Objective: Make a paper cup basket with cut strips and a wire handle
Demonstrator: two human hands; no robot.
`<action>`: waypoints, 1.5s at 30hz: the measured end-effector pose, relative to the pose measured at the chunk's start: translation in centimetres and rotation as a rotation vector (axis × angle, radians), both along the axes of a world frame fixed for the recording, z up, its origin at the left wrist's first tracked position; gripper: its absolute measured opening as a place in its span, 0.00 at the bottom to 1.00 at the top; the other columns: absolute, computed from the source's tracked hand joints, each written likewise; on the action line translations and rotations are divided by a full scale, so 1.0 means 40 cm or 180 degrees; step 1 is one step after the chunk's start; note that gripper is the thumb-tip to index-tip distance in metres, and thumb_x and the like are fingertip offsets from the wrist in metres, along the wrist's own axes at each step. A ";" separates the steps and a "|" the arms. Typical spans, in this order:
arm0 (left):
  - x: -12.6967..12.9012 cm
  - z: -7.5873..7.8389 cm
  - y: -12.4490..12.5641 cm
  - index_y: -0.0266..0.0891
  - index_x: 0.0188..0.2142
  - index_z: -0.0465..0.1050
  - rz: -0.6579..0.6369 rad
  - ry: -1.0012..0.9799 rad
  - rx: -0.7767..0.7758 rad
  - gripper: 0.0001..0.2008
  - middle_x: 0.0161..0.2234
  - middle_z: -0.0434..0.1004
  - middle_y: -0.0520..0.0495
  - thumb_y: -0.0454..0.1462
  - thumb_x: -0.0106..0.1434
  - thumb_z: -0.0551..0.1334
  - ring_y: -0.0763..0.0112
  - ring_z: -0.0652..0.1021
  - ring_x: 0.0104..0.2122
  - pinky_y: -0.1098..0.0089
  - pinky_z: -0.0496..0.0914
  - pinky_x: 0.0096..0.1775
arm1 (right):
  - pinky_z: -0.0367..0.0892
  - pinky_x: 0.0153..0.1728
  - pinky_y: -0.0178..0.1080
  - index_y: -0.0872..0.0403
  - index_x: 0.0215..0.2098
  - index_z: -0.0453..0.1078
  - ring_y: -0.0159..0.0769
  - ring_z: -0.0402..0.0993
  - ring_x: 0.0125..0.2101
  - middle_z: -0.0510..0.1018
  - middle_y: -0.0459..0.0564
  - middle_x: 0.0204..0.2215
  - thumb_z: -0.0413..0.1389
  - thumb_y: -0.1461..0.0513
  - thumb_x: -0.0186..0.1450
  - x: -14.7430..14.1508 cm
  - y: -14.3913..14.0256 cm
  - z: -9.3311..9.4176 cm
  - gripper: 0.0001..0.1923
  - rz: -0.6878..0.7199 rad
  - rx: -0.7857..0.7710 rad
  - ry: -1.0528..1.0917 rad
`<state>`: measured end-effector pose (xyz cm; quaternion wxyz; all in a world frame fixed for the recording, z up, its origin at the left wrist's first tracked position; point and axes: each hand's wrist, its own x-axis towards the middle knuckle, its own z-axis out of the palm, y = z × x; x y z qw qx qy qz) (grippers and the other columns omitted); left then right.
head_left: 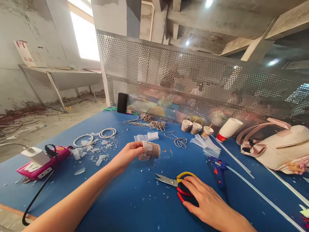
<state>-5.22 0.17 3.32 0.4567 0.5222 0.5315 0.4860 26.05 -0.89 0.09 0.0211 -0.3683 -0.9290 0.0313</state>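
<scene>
My left hand (131,153) grips a small paper cup (151,151) tipped on its side just above the table. Brown cord winds round the cup, and a pleated white strip covers part of it. My right hand (205,201) is on the scissors (172,182), its fingers and thumb at the yellow and red handles. The blades are slightly apart and point left toward the cup. Beyond the cup lie pleated white strips (147,137) and a loose piece of cord (180,141).
A blue glue gun (218,166) with a long glue stick lies right. Behind are cord-wrapped cups (196,128), stacked paper cups (229,127), a bag (282,148), cord bundles (156,125) and a phone (122,103). A pink power strip (43,164) sits left. Perforated metal panel (145,71) bounds the back.
</scene>
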 end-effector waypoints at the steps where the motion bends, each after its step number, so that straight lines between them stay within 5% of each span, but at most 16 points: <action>1: -0.004 0.001 0.003 0.37 0.30 0.75 0.0089 0.0038 0.0025 0.11 0.26 0.76 0.48 0.41 0.49 0.61 0.65 0.74 0.29 0.67 0.65 0.34 | 0.69 0.50 0.46 0.51 0.56 0.64 0.47 0.66 0.54 0.69 0.55 0.55 0.57 0.56 0.60 -0.002 0.000 0.006 0.26 -0.0101 -0.0201 -0.0039; 5: -0.020 0.009 0.009 0.37 0.29 0.73 0.0282 0.0294 0.0039 0.11 0.24 0.74 0.51 0.42 0.49 0.60 0.68 0.72 0.26 0.69 0.64 0.30 | 0.62 0.55 0.46 0.52 0.57 0.62 0.46 0.63 0.57 0.67 0.55 0.56 0.57 0.60 0.57 -0.022 -0.004 0.028 0.29 -0.0448 -0.0803 -0.0047; 11: -0.042 0.020 0.008 0.39 0.28 0.78 0.0144 0.0642 0.0120 0.10 0.27 0.78 0.50 0.42 0.51 0.61 0.66 0.74 0.30 0.68 0.65 0.33 | 0.62 0.54 0.44 0.56 0.51 0.65 0.43 0.67 0.50 0.70 0.56 0.50 0.55 0.65 0.51 -0.051 -0.010 0.038 0.28 -0.0621 -0.0920 0.0024; 17: -0.050 0.015 0.018 0.39 0.33 0.79 -0.0277 0.1002 0.0183 0.13 0.33 0.82 0.48 0.43 0.54 0.60 0.63 0.76 0.34 0.67 0.67 0.37 | 0.60 0.54 0.42 0.48 0.55 0.62 0.39 0.64 0.53 0.68 0.51 0.53 0.49 0.56 0.63 -0.019 -0.006 0.045 0.21 -0.0512 -0.1292 0.0101; 20: -0.054 0.018 0.016 0.39 0.35 0.80 -0.0338 0.0980 0.0160 0.15 0.37 0.82 0.47 0.43 0.56 0.57 0.60 0.76 0.38 0.65 0.67 0.42 | 0.59 0.55 0.41 0.48 0.56 0.61 0.38 0.63 0.54 0.67 0.50 0.53 0.48 0.61 0.63 0.000 0.000 0.026 0.22 -0.0374 -0.1242 0.0151; 25: -0.061 0.024 0.011 0.41 0.39 0.80 -0.0404 0.0952 0.0096 0.18 0.41 0.81 0.49 0.36 0.53 0.54 0.59 0.76 0.43 0.65 0.66 0.46 | 0.69 0.44 0.41 0.52 0.46 0.65 0.40 0.73 0.42 0.73 0.51 0.41 0.49 0.70 0.53 0.005 0.009 -0.048 0.22 -0.0347 -0.0553 0.0513; 29: -0.066 0.018 0.014 0.43 0.38 0.79 -0.0324 0.0889 0.0090 0.16 0.37 0.82 0.51 0.35 0.52 0.57 0.61 0.76 0.39 0.66 0.66 0.43 | 0.72 0.41 0.41 0.51 0.44 0.64 0.38 0.75 0.39 0.73 0.51 0.43 0.47 0.70 0.55 0.005 0.017 -0.085 0.19 -0.0270 -0.0088 0.1272; 34: -0.069 0.008 0.020 0.43 0.38 0.80 -0.0338 0.0538 0.0152 0.13 0.39 0.82 0.50 0.40 0.54 0.61 0.60 0.75 0.41 0.65 0.65 0.45 | 0.74 0.42 0.38 0.50 0.58 0.57 0.38 0.75 0.43 0.73 0.52 0.48 0.54 0.64 0.59 -0.008 0.016 -0.048 0.29 -0.0183 0.0098 0.1748; 39: -0.049 0.005 0.014 0.41 0.41 0.79 -0.0283 0.0094 0.0103 0.15 0.40 0.81 0.46 0.42 0.54 0.63 0.63 0.75 0.38 0.65 0.65 0.40 | 0.75 0.32 0.40 0.52 0.62 0.53 0.39 0.75 0.34 0.74 0.52 0.37 0.54 0.62 0.62 -0.052 0.009 0.005 0.31 0.0126 0.0867 0.1557; 45: -0.008 0.013 -0.008 0.39 0.41 0.79 -0.0165 -0.0143 -0.0023 0.17 0.39 0.81 0.43 0.44 0.53 0.65 0.64 0.74 0.36 0.66 0.65 0.37 | 0.74 0.25 0.38 0.55 0.65 0.49 0.39 0.75 0.29 0.73 0.52 0.31 0.51 0.60 0.65 -0.104 0.026 -0.001 0.31 0.0221 0.1486 0.1501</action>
